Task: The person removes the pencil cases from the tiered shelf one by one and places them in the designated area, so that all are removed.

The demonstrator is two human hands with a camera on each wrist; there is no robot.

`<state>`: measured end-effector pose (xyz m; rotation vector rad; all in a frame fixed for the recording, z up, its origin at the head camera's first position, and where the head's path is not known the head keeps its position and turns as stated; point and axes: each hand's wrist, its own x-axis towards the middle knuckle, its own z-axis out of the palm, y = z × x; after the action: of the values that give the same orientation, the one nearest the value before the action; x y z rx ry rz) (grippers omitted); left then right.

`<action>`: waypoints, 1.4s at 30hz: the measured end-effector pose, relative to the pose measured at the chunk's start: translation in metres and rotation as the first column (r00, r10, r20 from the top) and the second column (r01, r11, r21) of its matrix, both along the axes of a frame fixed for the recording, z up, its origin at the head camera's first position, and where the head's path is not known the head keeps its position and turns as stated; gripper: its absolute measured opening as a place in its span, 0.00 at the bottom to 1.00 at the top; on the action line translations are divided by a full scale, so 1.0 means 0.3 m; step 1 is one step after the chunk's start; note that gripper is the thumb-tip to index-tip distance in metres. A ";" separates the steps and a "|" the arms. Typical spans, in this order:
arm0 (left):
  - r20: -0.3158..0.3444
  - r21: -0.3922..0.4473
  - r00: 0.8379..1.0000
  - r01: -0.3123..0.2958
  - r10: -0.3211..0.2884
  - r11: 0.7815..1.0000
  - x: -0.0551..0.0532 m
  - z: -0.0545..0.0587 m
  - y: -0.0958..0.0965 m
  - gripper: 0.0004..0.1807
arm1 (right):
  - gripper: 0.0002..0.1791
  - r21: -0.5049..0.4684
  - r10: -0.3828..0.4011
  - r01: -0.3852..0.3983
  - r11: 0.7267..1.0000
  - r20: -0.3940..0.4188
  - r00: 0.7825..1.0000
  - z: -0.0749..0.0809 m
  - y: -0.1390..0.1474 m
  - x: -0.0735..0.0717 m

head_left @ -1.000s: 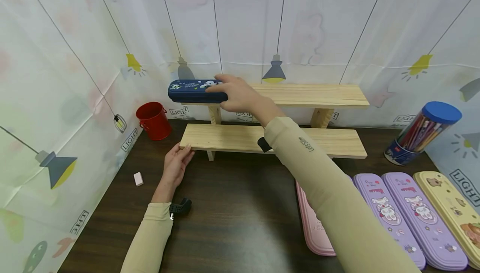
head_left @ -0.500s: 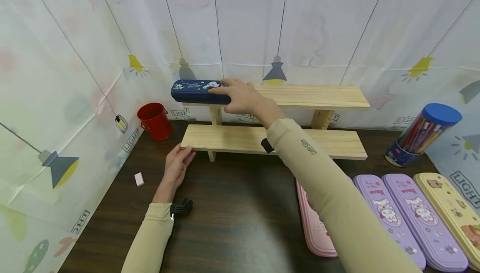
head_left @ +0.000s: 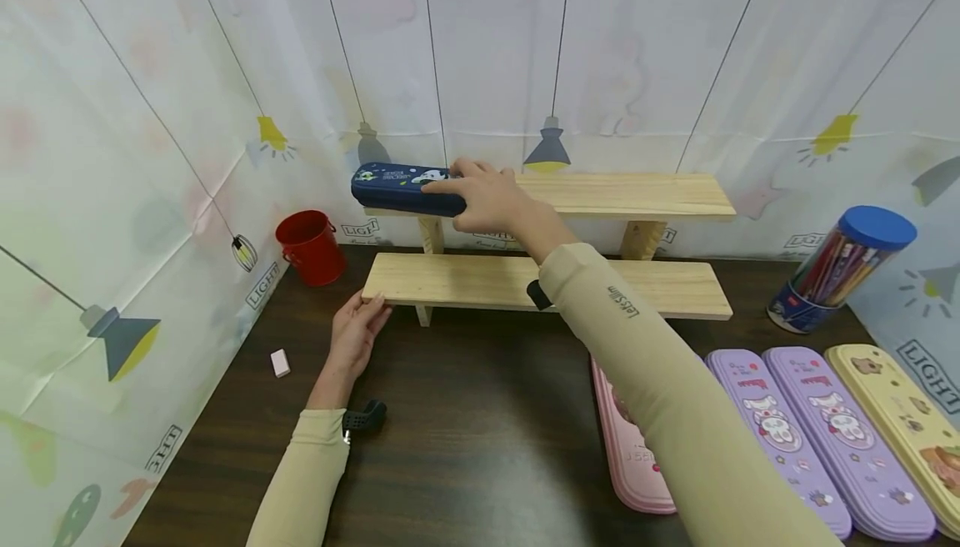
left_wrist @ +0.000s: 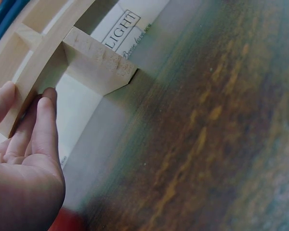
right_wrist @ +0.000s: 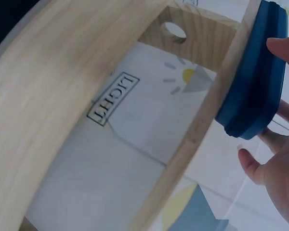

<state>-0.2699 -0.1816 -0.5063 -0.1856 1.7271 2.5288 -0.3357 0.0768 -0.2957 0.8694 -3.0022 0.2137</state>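
Observation:
A navy pencil case [head_left: 401, 190] with a printed lid lies along the left end of the wooden rack's upper shelf [head_left: 622, 195]. My right hand [head_left: 491, 198] grips its right end, the thumb in front and the fingers over the top and back. In the right wrist view, the case [right_wrist: 257, 72] touches the shelf edge. My left hand [head_left: 351, 337] holds the left corner of the lower shelf [head_left: 450, 278]. The left wrist view shows that hand [left_wrist: 29, 178] with its thumb on one side of the board and fingers beneath.
A red bucket [head_left: 311, 248] stands left of the rack, with a small pale eraser-like block [head_left: 280, 363] nearer. A clear jar of pencils [head_left: 840, 272] with a blue lid stands at right. Pink [head_left: 630, 455], purple [head_left: 847, 430] and yellow [head_left: 900, 397] cases lie front right.
The navy pencil case has shifted slightly to the right along the upper shelf with my right hand. My left hand keeps its hold on the lower shelf.

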 end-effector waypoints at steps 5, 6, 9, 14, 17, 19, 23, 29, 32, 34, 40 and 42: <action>-0.010 -0.010 1.000 -0.004 0.004 1.000 -0.012 0.000 0.000 0.31 | 0.38 0.066 -0.007 0.009 0.998 -0.032 0.999 0.008 0.024 0.003; -0.011 -0.011 1.000 -0.005 0.005 1.000 -0.014 0.000 0.001 0.31 | 0.38 0.074 -0.009 0.011 0.997 -0.035 0.999 0.008 0.028 0.003; -0.006 -0.010 1.000 -0.007 0.007 1.000 -0.019 0.000 0.002 0.31 | 0.37 0.069 -0.014 0.016 0.997 -0.034 0.999 0.006 0.034 0.003; 0.005 -0.008 1.000 0.002 -0.002 1.000 -0.019 0.001 0.003 0.31 | 0.38 -0.072 -0.007 0.012 0.997 0.059 0.998 0.000 0.038 0.003; 0.004 -0.007 1.000 0.004 -0.004 1.000 -0.020 0.000 0.005 0.32 | 0.37 -0.169 0.007 0.013 0.986 0.115 0.993 -0.005 0.045 0.005; 0.004 -0.010 1.000 0.003 -0.003 1.000 -0.022 0.000 0.005 0.32 | 0.37 -0.204 0.018 0.009 0.979 0.129 0.991 -0.007 0.052 0.007; 0.007 -0.018 1.000 0.000 0.001 1.000 -0.025 0.000 0.007 0.33 | 0.38 -0.225 0.014 0.021 0.974 0.150 0.989 -0.008 0.068 0.018; -0.002 -0.021 1.000 0.003 -0.003 1.000 -0.025 0.004 0.008 0.32 | 0.39 -0.255 -0.003 0.053 0.965 0.193 0.981 -0.005 0.095 0.056; -0.002 -0.024 1.000 0.008 -0.008 1.000 -0.026 0.009 0.006 0.32 | 0.40 -0.285 -0.016 0.077 0.955 0.210 0.977 -0.017 0.108 0.074; -0.002 -0.026 1.000 0.015 -0.015 1.000 -0.027 0.011 0.007 0.32 | 0.41 -0.296 -0.039 0.104 0.949 0.216 0.976 -0.027 0.117 0.088; -0.001 -0.031 1.000 0.011 -0.011 0.999 -0.031 0.001 0.002 0.33 | 0.43 -0.314 -0.084 0.140 0.939 0.185 0.979 -0.058 0.134 0.127; -0.002 -0.035 1.000 0.004 -0.004 0.999 -0.032 -0.001 -0.002 0.33 | 0.43 -0.329 -0.100 0.155 0.932 0.178 0.979 -0.070 0.138 0.142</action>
<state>-0.2795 -0.1823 -0.5065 -0.1815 1.7715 2.4984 -0.2932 0.1183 -0.3165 0.6468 -3.0064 0.8090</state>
